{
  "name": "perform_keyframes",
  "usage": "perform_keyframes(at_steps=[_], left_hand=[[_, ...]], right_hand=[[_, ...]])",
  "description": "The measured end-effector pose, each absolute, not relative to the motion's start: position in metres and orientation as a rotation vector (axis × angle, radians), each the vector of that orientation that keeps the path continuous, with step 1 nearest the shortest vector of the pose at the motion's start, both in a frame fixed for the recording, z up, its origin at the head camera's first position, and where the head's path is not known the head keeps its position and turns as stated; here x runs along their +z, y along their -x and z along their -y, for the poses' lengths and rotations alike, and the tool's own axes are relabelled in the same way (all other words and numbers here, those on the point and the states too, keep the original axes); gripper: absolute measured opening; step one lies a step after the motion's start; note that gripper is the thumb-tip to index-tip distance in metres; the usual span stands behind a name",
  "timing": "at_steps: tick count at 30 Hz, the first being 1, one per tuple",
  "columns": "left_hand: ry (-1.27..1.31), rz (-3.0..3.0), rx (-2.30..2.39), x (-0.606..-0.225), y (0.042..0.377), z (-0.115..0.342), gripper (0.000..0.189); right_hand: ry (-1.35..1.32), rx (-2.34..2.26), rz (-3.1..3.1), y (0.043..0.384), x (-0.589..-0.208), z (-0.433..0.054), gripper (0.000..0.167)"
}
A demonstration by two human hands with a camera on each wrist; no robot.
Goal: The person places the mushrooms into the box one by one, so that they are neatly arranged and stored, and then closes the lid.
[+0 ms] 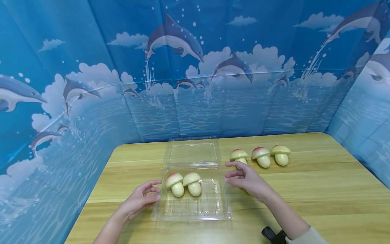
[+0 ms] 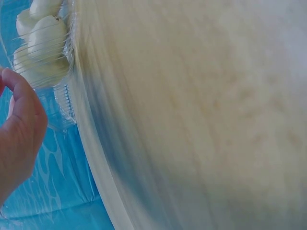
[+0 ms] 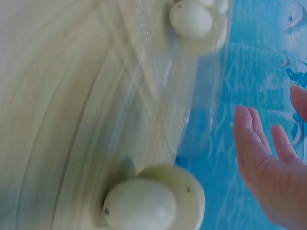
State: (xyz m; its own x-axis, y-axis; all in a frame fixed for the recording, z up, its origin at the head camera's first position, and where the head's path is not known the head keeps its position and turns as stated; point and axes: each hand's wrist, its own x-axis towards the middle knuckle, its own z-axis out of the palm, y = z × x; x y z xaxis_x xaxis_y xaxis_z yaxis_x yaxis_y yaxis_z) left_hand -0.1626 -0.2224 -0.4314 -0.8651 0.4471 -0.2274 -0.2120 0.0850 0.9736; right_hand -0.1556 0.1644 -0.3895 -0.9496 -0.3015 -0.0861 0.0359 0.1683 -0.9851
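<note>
A clear plastic clamshell box (image 1: 210, 203) lies on the table with its lid (image 1: 193, 152) folded back. Two toy mushrooms sit side by side in its base: one with a reddish cap (image 1: 175, 184) and a paler one (image 1: 192, 184). My left hand (image 1: 141, 196) is at the box's left edge, fingers extended, fingertips right at the rim. Over the right side of the box, my right hand (image 1: 245, 179) reaches with loose, spread fingers and holds nothing. Behind its fingers, another mushroom (image 1: 239, 155) is partly hidden.
Two more mushrooms, one red-tinged (image 1: 261, 157) and one yellowish (image 1: 281, 155), stand at the right rear of the wooden table (image 1: 320, 183). A blue dolphin-print curtain (image 1: 213, 101) hangs behind and beside it. A black device (image 1: 274, 235) sits by the right wrist.
</note>
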Motion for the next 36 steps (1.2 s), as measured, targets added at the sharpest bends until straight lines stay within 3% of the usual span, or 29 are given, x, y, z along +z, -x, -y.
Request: perform_keyframes(at_steps=[18,36], left_hand=[[-0.233,-1.905,1.828,-0.430,0.163,0.223,0.063],[-0.250,-1.885,1.842,-0.431,0.160,0.222,0.062]], right_hand=[[0.214,-1.867,-2.213,0.143,-0.386,-0.227,0.061],[0.116,-1.839,-2.289,0.138,-0.413,-0.260,0.060]])
